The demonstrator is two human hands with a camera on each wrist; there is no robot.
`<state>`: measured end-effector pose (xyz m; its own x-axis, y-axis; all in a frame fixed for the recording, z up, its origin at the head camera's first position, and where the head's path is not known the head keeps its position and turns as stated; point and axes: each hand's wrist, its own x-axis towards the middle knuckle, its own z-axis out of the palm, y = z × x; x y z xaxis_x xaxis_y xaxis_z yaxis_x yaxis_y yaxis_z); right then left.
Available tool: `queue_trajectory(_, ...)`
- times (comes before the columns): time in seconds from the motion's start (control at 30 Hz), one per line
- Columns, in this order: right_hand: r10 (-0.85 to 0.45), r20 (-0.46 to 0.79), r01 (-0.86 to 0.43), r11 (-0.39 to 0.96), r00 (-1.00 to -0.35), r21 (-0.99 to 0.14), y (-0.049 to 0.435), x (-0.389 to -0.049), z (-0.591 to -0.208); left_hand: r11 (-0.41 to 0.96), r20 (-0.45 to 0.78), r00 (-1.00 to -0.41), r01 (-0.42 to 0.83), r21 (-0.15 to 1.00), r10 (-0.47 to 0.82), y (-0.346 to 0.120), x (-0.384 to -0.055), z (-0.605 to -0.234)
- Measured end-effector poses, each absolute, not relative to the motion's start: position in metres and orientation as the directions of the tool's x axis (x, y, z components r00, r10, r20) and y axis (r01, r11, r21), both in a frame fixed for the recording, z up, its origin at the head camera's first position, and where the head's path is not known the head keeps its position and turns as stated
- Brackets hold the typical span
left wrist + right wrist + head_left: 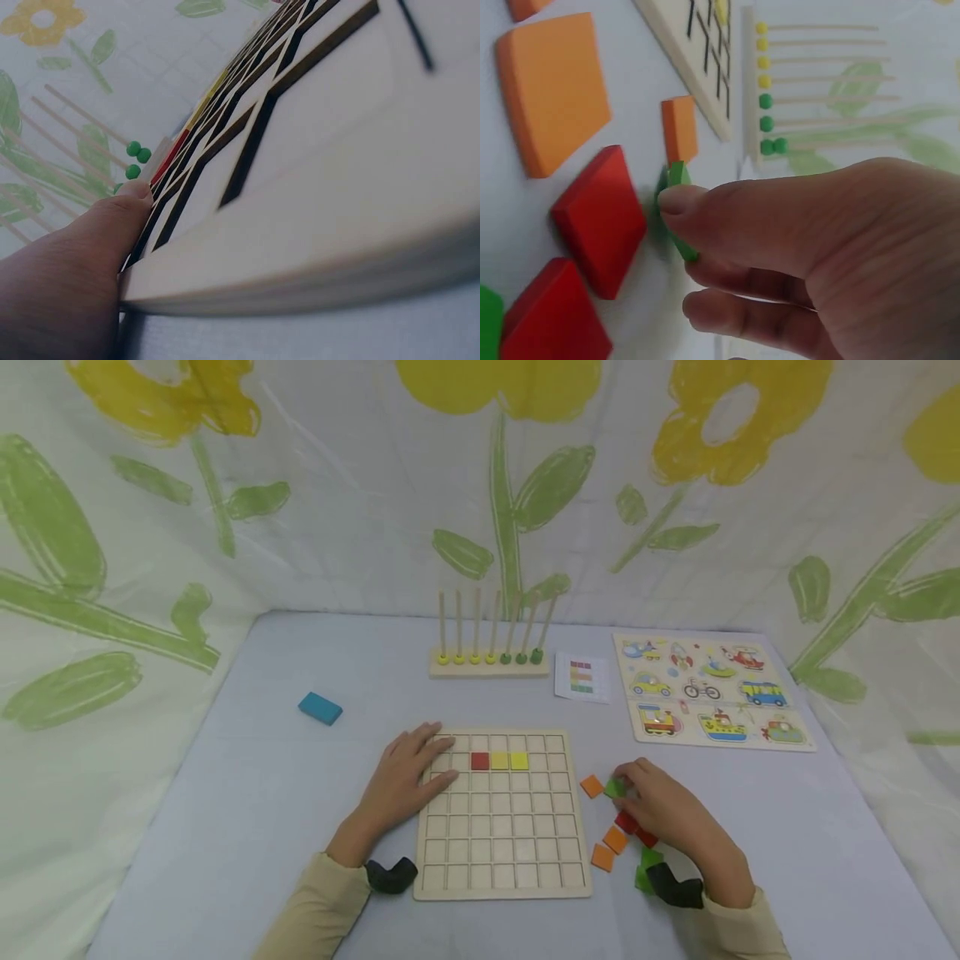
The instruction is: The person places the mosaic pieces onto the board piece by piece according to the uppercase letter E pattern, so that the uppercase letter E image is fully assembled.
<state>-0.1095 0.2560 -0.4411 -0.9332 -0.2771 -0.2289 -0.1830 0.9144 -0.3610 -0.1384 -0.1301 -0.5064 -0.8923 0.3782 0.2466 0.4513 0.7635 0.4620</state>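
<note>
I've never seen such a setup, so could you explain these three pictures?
There is no machine here, only a person's bare left hand and right hand. The wide picture looks down from the head; the close ones come from each wrist. On the pale table lies a flat wooden board with a square grid, holding one red square tile and two yellow ones. The left hand rests on its left edge; the right pinches a green square tile near loose orange, red and green tiles. Farther back are a wooden bead rack, a white printed card and a flat picture board.
</note>
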Motion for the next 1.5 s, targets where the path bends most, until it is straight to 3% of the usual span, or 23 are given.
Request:
queue_trajectory(0.43, -0.374, -0.122, -0.303, 0.870, -0.919, -0.389, 0.222, -0.119, -0.429, 0.767, 0.220, -0.898, 0.441, 0.466, 0.382, -0.130, -0.139, -0.509)
queue_trajectory(0.73, -0.495, -0.099, -0.415, 0.809, -0.864, -0.416, 0.170, -0.134, -0.435, 0.771, 0.217, -0.900, 0.435, 0.465, 0.377, -0.131, -0.140, -0.509)
queue_trajectory(0.97, -0.634, 0.000, -0.590, 0.719, -0.773, -0.367, 0.135, -0.138, -0.443, 0.750, 0.251, -0.884, 0.467, 0.468, 0.394, -0.132, -0.140, -0.509)
queue_trajectory(1.2, -0.669, -0.013, -0.614, 0.690, -0.743, -0.384, 0.119, -0.141, -0.450, 0.750, 0.245, -0.885, 0.466, 0.469, 0.397, -0.132, -0.141, -0.510)
queue_trajectory(1.5, -0.676, -0.021, -0.640, 0.707, -0.737, -0.301, 0.108, -0.142, -0.452, 0.756, 0.252, -0.884, 0.467, 0.459, 0.394, -0.131, -0.141, -0.510)
